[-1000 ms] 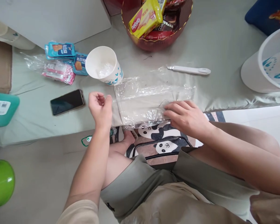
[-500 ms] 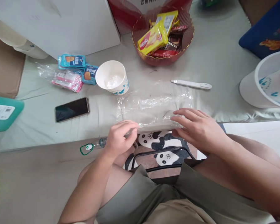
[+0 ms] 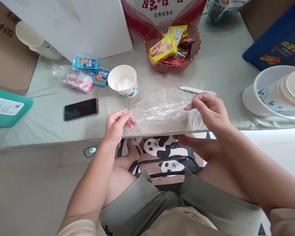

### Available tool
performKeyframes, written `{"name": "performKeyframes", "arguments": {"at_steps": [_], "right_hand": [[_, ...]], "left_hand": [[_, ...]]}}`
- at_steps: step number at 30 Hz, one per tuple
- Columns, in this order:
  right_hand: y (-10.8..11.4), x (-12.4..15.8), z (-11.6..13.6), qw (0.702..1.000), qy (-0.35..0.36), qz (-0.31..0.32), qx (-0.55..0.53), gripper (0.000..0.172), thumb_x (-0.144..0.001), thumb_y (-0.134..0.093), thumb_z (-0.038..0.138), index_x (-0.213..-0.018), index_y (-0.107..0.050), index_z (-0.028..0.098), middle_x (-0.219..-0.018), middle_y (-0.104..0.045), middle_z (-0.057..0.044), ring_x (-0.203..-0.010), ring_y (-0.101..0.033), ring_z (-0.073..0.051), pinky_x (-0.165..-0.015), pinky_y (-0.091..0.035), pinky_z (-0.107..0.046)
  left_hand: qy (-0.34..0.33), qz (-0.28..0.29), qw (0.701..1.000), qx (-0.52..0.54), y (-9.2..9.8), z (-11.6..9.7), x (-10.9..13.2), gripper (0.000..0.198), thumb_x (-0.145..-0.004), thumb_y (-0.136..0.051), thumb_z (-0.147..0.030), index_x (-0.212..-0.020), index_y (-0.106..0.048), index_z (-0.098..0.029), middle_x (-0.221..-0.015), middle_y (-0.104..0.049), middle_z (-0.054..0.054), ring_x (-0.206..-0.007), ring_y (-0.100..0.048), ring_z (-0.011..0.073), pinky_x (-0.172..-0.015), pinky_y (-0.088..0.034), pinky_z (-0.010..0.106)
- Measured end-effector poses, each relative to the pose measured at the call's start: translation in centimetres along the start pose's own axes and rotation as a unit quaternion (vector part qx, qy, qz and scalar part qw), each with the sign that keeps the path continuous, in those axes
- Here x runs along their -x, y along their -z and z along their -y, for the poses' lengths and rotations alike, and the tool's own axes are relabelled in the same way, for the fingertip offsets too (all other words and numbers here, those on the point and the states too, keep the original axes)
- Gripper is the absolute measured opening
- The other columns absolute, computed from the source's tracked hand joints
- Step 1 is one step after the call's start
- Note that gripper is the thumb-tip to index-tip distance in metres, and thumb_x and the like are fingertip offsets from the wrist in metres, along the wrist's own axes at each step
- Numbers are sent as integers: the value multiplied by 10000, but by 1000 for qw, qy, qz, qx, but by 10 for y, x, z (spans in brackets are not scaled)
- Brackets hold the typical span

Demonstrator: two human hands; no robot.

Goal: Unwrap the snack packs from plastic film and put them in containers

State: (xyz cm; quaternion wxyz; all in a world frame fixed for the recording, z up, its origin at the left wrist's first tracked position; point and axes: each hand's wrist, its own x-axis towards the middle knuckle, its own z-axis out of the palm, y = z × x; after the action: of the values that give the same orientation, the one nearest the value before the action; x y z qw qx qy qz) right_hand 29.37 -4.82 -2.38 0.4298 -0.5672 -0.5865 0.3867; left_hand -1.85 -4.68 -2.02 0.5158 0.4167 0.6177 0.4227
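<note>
A crumpled sheet of clear plastic film (image 3: 159, 113) spreads over the table's front edge between my hands. My left hand (image 3: 118, 126) pinches the film at its left end, thumb against the curled fingers. At the right end, my right hand (image 3: 211, 109) is closed with its fingertips on the film, part of which hangs below them. Just behind the right hand lies a white utility knife (image 3: 194, 90), its handle end partly covered by the fingers. A white paper cup (image 3: 123, 86) with blue print stands behind the film, holding crumpled clear plastic.
A phone (image 3: 81, 109) lies left of my left hand, with snack packets (image 3: 85, 64) behind it. A red ribbed bowl (image 3: 172, 67) of wrapped snacks stands at the back. On the right is a white bin (image 3: 250, 98) with paper cups; at far left, a green container (image 3: 5, 113).
My hands have moved apart and onto the film's two ends. The right hand has risen toward the knife and closed its fingers. The film has shifted and bunched up. The camera view has shifted.
</note>
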Motion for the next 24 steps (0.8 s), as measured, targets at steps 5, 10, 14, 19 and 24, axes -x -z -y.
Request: {"name": "performKeyframes", "arguments": {"at_steps": [5, 10, 14, 19, 24], "right_hand": [[-18, -16, -5, 990, -22, 53, -126, 441, -784, -716, 523, -1090, -506, 285, -845, -710, 11, -782, -733, -208, -837, -613, -439], [-36, -30, -2, 995, -88, 32, -44, 211, -848, -635, 410, -941, -536, 248, -758, -656, 18, -503, -583, -121, -517, -500, -299], [-46, -41, 1, 987, -154, 5, 38, 202, -875, -618, 384, -1019, -561, 256, -675, -636, 37, -402, -480, -117, -425, -391, -285], [-40, -37, -4, 982, -102, -13, 160, 376, -843, -634, 314, -1209, -589, 247, -515, -609, 60, -463, -580, -199, -534, -474, -346], [-27, -28, -9, 971, -72, -15, 228, 461, -816, -613, 267, -1276, -606, 248, -547, -660, 38, -562, -638, -236, -589, -481, -371]], "left_hand": [[12, -68, 997, 33, -1, 0, -10, 170, -622, -626, -348, -692, -615, -193, -550, -675, 3, -471, -662, 144, -414, -447, 198], [16, -102, 994, 25, 6, 3, -20, 136, -673, -609, -322, -694, -619, -188, -550, -655, 0, -459, -636, 127, -397, -415, 187], [-31, -139, 987, -69, 16, 14, -33, 101, -723, -613, -263, -709, -662, -176, -576, -651, -1, -444, -570, 93, -407, -381, 187], [-85, -136, 969, -189, 29, 23, -44, 177, -778, -675, -340, -712, -696, -177, -528, -556, -33, -454, -482, 89, -457, -368, 220], [-101, -121, 957, -242, 33, 19, -37, 204, -748, -704, -311, -603, -651, -178, -498, -430, -49, -474, -337, 78, -469, -248, 244]]}}
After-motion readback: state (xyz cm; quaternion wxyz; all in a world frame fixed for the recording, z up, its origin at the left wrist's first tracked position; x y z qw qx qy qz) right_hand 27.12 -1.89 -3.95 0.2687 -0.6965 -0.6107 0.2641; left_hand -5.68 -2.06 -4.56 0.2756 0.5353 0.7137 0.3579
